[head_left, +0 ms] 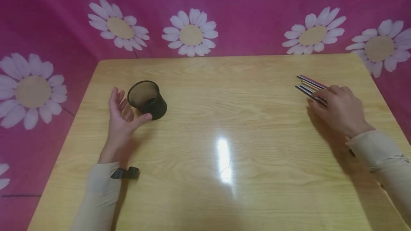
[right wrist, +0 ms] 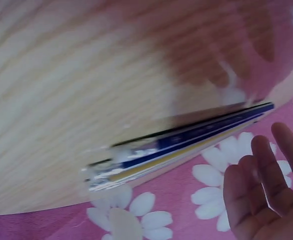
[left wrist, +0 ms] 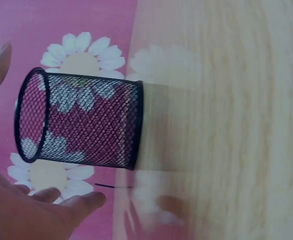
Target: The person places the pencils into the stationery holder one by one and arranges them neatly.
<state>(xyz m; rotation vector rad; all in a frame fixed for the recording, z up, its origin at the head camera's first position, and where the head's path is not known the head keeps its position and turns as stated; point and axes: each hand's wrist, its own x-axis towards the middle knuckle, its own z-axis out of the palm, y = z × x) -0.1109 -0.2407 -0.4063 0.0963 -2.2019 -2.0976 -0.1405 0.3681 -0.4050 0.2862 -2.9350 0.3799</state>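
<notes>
A black wire-mesh pen cup (head_left: 157,106) stands upright at the left of the table. My left hand (head_left: 123,120) is beside it, thumb and fingers spread about the near left side; in the left wrist view a gap shows between the mesh cup (left wrist: 94,120) and the fingers (left wrist: 81,207). Over at the right, several slim pen-like sticks (head_left: 306,87) lie side by side. Above their near end is my right hand (head_left: 341,108). The right wrist view shows the sticks (right wrist: 186,137), blue and yellow with silvery ends, apart from the loosely extended fingers (right wrist: 269,170).
The pale wooden table (head_left: 224,117) reflects a bright light at its middle. A magenta cloth (head_left: 244,17) printed with white daisies hangs behind the table and along its left side. A dark band (head_left: 125,173) is at the left wrist.
</notes>
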